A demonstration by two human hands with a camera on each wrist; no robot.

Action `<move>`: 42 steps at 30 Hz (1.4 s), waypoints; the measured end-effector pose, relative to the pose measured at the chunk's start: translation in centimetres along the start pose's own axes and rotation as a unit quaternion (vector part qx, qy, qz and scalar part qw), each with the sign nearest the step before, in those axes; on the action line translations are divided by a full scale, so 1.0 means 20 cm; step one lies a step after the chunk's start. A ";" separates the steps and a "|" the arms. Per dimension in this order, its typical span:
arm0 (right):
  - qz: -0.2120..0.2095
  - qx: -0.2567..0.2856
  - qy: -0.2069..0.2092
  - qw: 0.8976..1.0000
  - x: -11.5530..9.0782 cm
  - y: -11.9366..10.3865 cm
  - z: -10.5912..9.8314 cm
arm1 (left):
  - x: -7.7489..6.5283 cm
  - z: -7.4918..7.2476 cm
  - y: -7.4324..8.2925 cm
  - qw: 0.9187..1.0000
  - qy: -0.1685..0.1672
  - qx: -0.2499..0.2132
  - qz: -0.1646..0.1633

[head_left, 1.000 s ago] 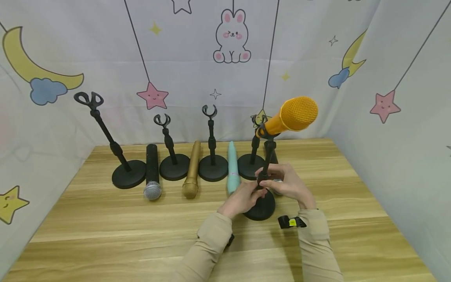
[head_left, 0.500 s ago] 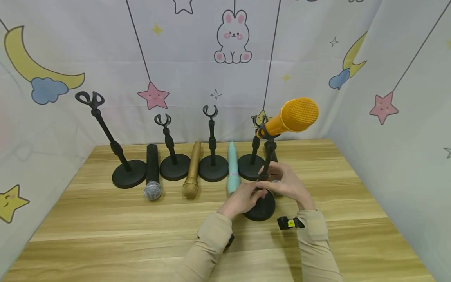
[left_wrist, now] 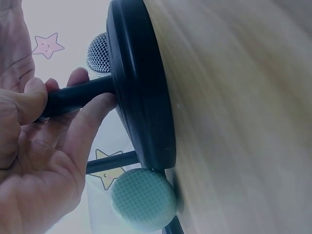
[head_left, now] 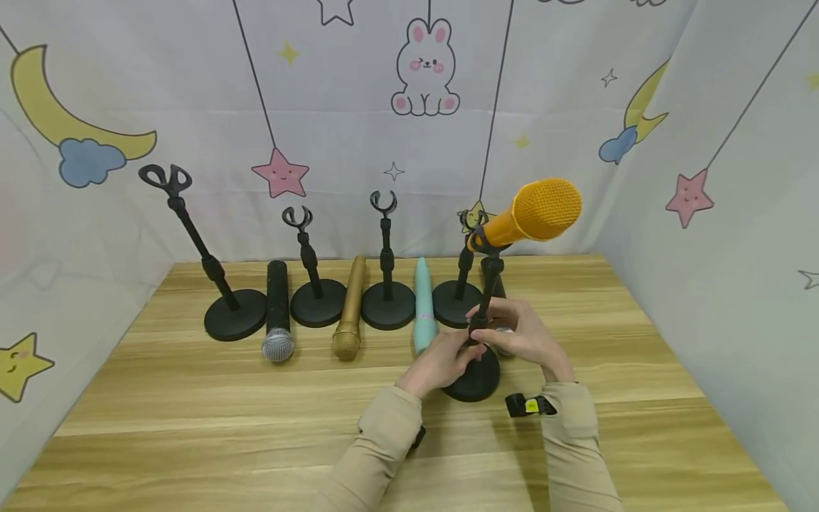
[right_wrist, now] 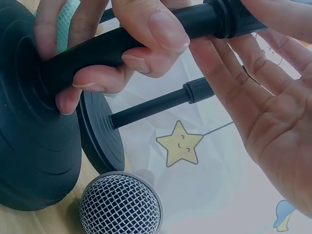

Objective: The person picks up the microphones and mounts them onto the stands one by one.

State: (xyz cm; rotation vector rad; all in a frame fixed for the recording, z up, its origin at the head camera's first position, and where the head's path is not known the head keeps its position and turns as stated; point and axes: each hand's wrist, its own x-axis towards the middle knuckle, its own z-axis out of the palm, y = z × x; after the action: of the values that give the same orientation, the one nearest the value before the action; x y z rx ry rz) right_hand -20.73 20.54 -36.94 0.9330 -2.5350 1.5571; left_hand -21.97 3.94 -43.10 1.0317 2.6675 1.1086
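Observation:
An orange microphone (head_left: pixel 540 211) sits tilted in the clip of a black desk microphone stand (head_left: pixel 491 281). My left hand (head_left: pixel 440 363) grips the lower pole just above the round base (left_wrist: pixel 141 87), its fingers wrapped around it in the right wrist view. Higher up, my right hand (head_left: pixel 525 338) holds the pole at its thick collar (right_wrist: pixel 226 18) between thumb and fingers. Behind my right hand lies a dark microphone with a silver mesh head (right_wrist: pixel 121 204), partly hidden. Close by my left hand lies a mint-green microphone (head_left: pixel 424 306).
Along the back of the wooden table (head_left: pixel 256 441) stand several black stands with bare clips, such as the tall leaning one (head_left: pixel 205 259). Between them lie a black microphone (head_left: pixel 278 309) and a gold microphone (head_left: pixel 350 309). A patterned white curtain (head_left: pixel 345 142) hangs behind.
Between the earlier frames and now, my right hand's fingers shift slightly at the collar. My left hand, the stand and the orange microphone stay nearly in place; the head view drifts a little.

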 end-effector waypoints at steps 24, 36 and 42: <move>-0.011 0.000 0.011 1.000 0.01 -0.01 0.00 | 0.00 -0.01 0.01 1.000 -0.002 -0.009 -0.011; 0.010 -0.023 0.044 0.999 0.01 0.00 0.02 | -0.01 -0.01 0.01 1.000 -0.002 -0.008 -0.012; -0.039 0.005 -0.013 0.999 0.00 0.01 -0.01 | -0.01 0.00 0.01 1.000 0.006 -0.027 0.001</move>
State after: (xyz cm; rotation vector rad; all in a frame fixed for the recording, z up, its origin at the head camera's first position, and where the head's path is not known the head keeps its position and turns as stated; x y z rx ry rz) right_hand -20.96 20.75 -36.96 1.0466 -2.4783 1.5492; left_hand -21.77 3.89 -42.92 1.0221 2.6312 1.1825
